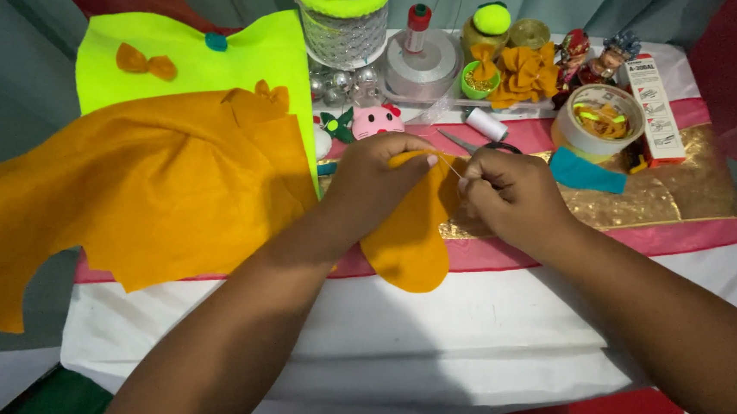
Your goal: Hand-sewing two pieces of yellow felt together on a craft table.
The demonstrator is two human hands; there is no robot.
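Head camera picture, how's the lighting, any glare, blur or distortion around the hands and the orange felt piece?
Head view: lighting is soft and even, shadows faint. The left hand and right hand holding the rounded orange felt piece are reasonably sharp, though the thin needle between them is barely resolved. Mild glare sits on the shiny gold foil strip. Wide-angle stretch enlarges the forearms near the bottom edge.
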